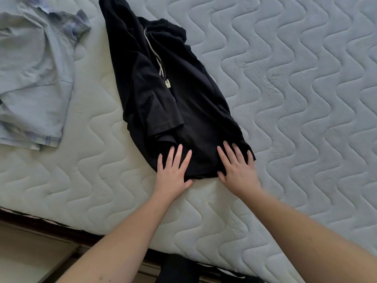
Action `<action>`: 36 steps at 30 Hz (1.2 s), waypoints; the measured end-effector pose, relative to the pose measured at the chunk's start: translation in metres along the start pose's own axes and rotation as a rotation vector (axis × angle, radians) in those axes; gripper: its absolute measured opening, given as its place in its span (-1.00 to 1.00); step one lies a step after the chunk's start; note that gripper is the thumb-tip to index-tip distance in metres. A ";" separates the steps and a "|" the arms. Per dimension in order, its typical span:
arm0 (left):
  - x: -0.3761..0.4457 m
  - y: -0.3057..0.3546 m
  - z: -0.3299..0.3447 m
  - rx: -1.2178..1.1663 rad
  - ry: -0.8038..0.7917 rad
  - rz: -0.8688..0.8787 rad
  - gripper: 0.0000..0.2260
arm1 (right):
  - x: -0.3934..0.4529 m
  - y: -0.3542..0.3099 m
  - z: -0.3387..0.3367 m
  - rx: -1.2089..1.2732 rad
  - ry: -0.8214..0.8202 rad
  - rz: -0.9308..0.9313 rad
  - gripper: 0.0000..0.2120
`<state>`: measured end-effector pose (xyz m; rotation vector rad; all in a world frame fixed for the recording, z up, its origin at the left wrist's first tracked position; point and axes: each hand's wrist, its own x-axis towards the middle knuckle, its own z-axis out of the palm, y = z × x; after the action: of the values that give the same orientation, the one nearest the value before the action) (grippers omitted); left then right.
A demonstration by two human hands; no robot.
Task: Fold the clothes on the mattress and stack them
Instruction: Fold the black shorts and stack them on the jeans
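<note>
The quilted mattress (285, 99) fills most of the view. A pale blue shirt (34, 78) lies crumpled at its left. Black clothes (183, 94) lie in the middle, grey drawstring (157, 60) showing. Left hand (173, 170) and right hand (236, 168) press flat, fingers spread, on the near hem.

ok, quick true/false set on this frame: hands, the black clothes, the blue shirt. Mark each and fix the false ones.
1. Both hands lie flat on the near end of the black clothes. True: left hand and right hand, fingers spread.
2. The blue shirt lies on top of the black clothes. False: it lies apart, to the left on the mattress.
3. A light drawstring shows on the black clothes. True.
4. The right hand holds the fabric up in the air. False: it rests open on it.
5. The blue shirt is neatly folded. False: it is rumpled.
</note>
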<state>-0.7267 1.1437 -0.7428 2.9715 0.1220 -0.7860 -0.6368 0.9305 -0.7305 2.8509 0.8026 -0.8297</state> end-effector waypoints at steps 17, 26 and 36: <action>-0.019 -0.014 -0.053 -0.289 0.061 -0.086 -0.64 | -0.016 0.018 -0.027 0.104 0.016 -0.005 -0.90; -0.074 0.017 -0.038 -0.173 -0.077 0.108 -0.74 | -0.088 0.033 -0.008 -0.009 -0.195 0.004 -0.86; -0.060 0.009 -0.047 -0.136 0.240 0.179 -0.55 | -0.071 0.019 -0.035 0.024 0.072 -0.068 -0.47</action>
<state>-0.7547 1.1347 -0.6717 2.8831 -0.0746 -0.3839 -0.6609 0.8884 -0.6654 2.9045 0.9092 -0.7527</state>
